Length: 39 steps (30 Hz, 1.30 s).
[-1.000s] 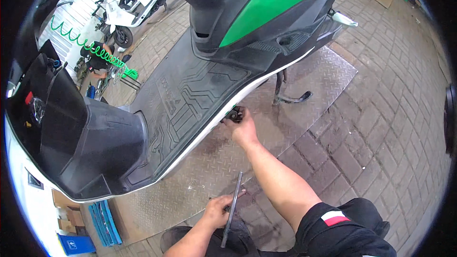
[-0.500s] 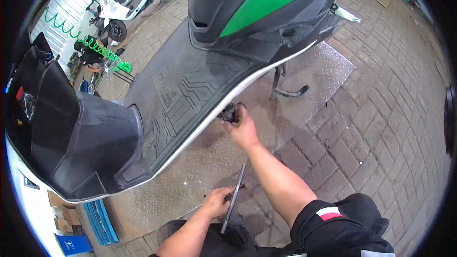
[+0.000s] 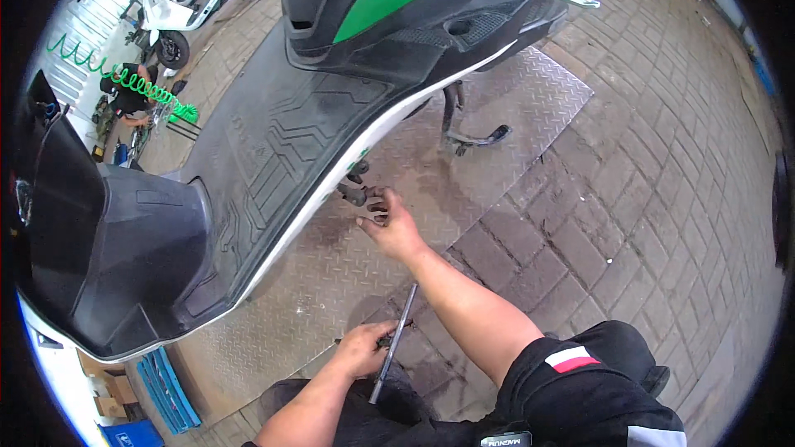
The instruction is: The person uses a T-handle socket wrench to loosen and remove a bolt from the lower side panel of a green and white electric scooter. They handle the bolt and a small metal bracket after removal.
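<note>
A green and black scooter [image 3: 290,116] with a white-edged footboard extends across the view. My right hand [image 3: 392,228] is beneath the footboard's near edge, thumb and fingers apart and curved. Its fingertips are beside a dark jointed part [image 3: 354,192] that sticks out from under the edge; whether they touch it I cannot tell. Lower down, my left hand [image 3: 363,350] is closed round a silver metal bar [image 3: 396,339], which slants upward past the fingers. Part of what lies in that palm is hidden.
The scooter's kickstand [image 3: 476,136] reaches down over a patterned metal plate [image 3: 273,348] set on brick paving. A blue slatted item [image 3: 168,389] lies at lower left. Behind hangs a coiled green hose [image 3: 137,83], near another person [image 3: 128,95] and a white scooter [image 3: 170,12].
My right hand has loosened from the dark part, and its fingers have spread. The scooter appears further left and slightly lower in view. My left hand still holds the bar.
</note>
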Each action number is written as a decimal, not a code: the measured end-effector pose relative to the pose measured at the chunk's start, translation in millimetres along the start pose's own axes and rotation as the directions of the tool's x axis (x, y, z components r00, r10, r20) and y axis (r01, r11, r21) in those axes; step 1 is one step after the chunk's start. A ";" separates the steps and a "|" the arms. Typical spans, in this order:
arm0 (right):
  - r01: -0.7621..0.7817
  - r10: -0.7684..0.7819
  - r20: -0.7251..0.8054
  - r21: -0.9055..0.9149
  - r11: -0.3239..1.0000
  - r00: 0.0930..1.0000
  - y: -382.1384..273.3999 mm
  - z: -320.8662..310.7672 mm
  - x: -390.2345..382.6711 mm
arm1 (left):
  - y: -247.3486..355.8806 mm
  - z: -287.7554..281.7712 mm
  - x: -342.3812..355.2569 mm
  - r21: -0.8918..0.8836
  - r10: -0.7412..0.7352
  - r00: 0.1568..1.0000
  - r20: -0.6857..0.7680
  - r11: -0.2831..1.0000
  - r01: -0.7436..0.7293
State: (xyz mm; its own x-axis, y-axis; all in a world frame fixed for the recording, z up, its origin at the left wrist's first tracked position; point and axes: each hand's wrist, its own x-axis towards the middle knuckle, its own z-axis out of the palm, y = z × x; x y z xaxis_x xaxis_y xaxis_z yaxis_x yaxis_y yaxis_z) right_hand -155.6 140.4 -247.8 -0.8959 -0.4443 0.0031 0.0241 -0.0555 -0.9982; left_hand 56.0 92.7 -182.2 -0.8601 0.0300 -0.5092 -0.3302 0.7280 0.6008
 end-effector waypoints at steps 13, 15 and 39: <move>-0.081 0.019 0.157 0.398 0.914 0.987 -13.4 -7.2 12.3 | -5.5 1.7 17.4 0.065 -0.091 0.991 0.096 0.994 0.085; -0.072 0.026 0.125 0.382 0.921 0.992 -20.4 -7.3 12.5 | -5.6 2.5 18.0 0.068 -0.088 0.992 0.089 0.994 0.083; -0.057 0.029 0.247 0.106 0.993 0.969 -22.9 -20.2 13.0 | -23.6 14.3 18.8 0.109 -0.095 0.979 0.180 0.991 0.076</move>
State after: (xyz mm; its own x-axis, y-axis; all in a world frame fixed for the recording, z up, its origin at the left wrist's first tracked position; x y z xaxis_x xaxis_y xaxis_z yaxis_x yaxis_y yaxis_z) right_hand -176.8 154.0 -226.1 -0.7573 -0.6530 -0.0111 0.1219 -0.1246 -0.9847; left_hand 53.2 85.8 -214.9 -0.7410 0.0839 -0.6663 -0.3498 0.7988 0.4895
